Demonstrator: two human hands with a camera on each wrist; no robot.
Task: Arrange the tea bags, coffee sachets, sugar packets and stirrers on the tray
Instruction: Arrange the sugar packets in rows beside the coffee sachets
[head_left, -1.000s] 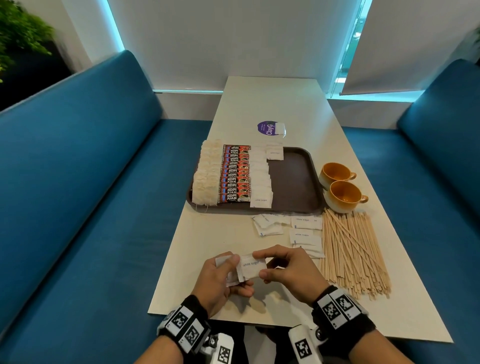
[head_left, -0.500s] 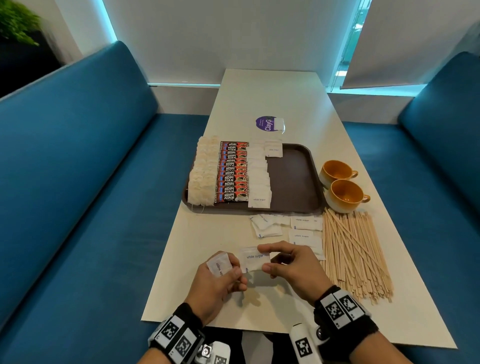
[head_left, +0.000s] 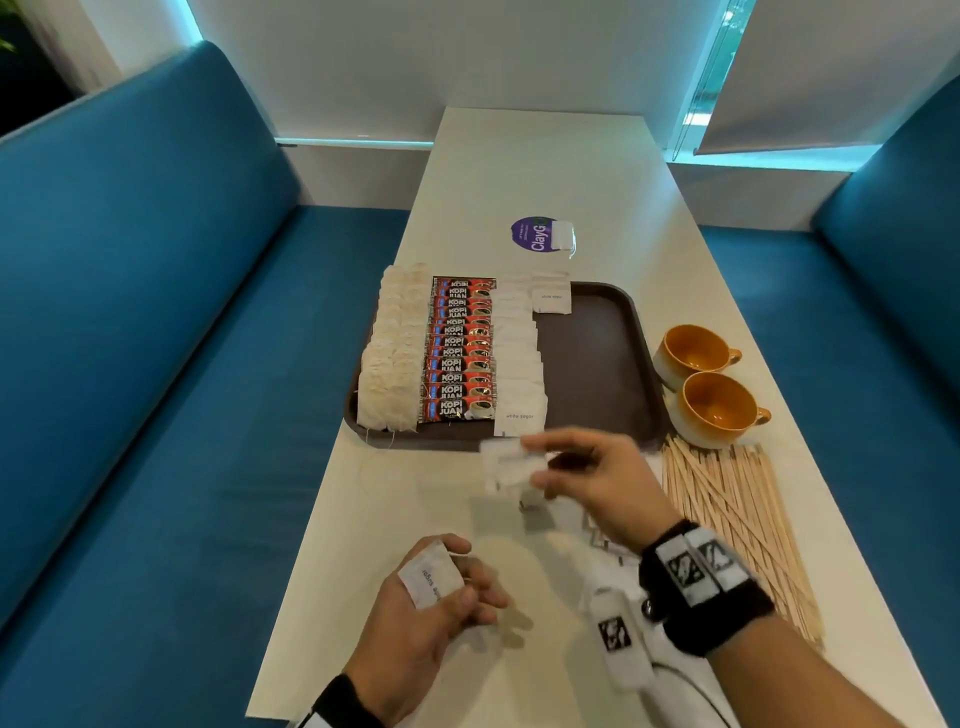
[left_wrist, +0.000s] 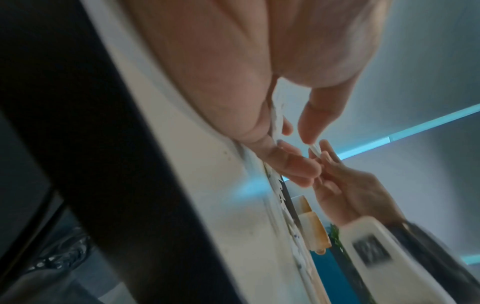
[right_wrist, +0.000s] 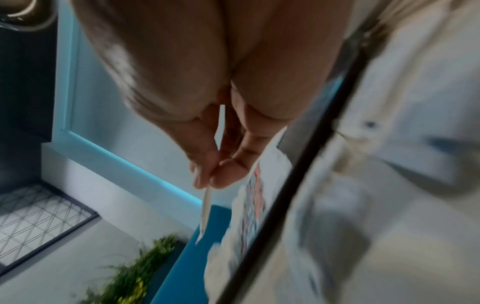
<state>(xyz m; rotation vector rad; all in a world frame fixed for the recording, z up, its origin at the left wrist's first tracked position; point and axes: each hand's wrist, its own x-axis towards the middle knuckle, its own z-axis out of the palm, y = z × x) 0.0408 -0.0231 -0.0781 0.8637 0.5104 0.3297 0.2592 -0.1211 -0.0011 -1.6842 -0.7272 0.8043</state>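
Observation:
A dark brown tray (head_left: 597, 364) holds a column of tea bags (head_left: 395, 353), a column of red coffee sachets (head_left: 460, 353) and white sugar packets (head_left: 517, 364). My right hand (head_left: 535, 462) pinches a white sugar packet (head_left: 504, 465) between thumb and fingers just in front of the tray's near edge; the right wrist view shows that sugar packet (right_wrist: 206, 207) edge-on. My left hand (head_left: 457, 582) holds another sugar packet (head_left: 430, 577) near the table's front edge. Wooden stirrers (head_left: 737, 525) lie in a pile to the right. My right hand hides most of the loose packets on the table.
Two orange cups (head_left: 714, 400) stand right of the tray, above the stirrers. A purple round sticker (head_left: 532, 235) with a white packet (head_left: 562, 236) lies beyond the tray. Blue benches (head_left: 156, 338) flank the white table (head_left: 545, 171).
My hands have separated. The right hand has carried its sugar packet forward toward the tray's near edge, while the left hand has stayed near the front edge with its own packet.

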